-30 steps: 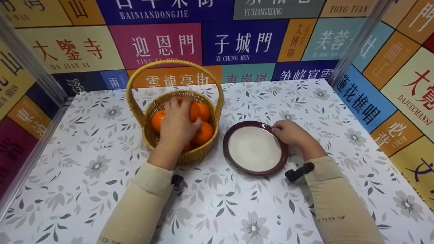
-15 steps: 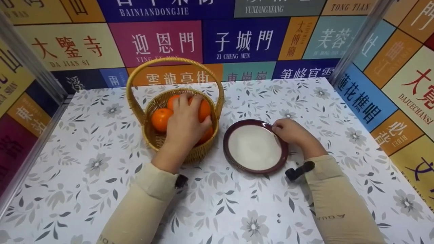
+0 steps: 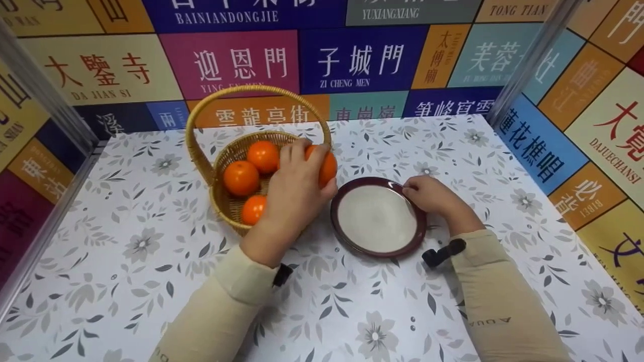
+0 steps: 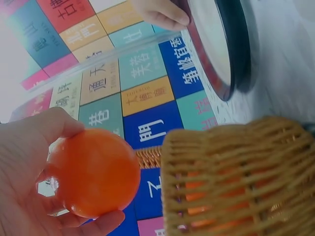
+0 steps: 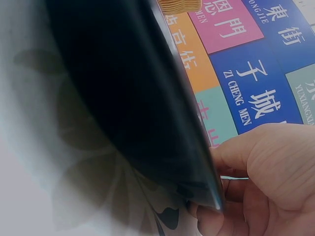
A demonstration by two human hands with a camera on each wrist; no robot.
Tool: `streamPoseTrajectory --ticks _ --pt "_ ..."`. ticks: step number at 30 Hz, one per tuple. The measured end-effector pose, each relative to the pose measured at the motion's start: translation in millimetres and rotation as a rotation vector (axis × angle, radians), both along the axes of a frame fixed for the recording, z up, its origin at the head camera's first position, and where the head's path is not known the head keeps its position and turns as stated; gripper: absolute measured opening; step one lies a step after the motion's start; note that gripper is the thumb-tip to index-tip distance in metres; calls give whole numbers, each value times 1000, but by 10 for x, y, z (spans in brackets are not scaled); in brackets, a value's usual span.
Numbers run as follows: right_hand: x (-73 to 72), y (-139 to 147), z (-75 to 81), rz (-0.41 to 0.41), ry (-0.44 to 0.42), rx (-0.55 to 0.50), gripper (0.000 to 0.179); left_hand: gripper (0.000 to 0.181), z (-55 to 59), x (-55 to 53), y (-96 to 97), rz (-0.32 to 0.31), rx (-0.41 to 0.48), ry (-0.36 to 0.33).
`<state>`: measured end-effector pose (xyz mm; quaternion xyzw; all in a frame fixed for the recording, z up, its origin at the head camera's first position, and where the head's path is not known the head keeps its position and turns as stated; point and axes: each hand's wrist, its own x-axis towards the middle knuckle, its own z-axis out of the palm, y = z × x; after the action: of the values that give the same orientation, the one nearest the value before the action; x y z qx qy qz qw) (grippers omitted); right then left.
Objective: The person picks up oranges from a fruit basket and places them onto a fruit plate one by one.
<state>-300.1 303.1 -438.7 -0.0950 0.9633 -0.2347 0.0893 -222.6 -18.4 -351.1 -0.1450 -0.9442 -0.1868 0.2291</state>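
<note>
Fingers of the left hand are bent round a bright orange, thumb on one side and fingertips on the other, so they are spread only as wide as the fruit. From the left wrist I can see it sits above the rim of the wicker basket, apart from the weave, with the arched handle rising behind it. Down inside the basket I make out three other oranges, one near the far side, one at the left and one at the near side, partly covered by the hand; I cannot tell whether more lie under it.

Over to the right, just beside the basket, is a round plate, cream in the middle with a dark red rim. The right hand pinches its far right edge, thumb above and fingers tucked below. Both arms wear beige sleeves, with a small black gadget at each wrist. Beneath everything spreads a white cloth printed with grey flowers and leaves, and behind it stands a wall of coloured panels with large characters.
</note>
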Motion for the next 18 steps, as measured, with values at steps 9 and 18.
streamPoseTrajectory --ticks 9,18 --pt "7 7 17 -11 -10 4 27 52 -23 42 161 -40 6 -3" --pt "13 -10 7 -6 3 -4 27 52 -108 38 356 -72 -3 -14"
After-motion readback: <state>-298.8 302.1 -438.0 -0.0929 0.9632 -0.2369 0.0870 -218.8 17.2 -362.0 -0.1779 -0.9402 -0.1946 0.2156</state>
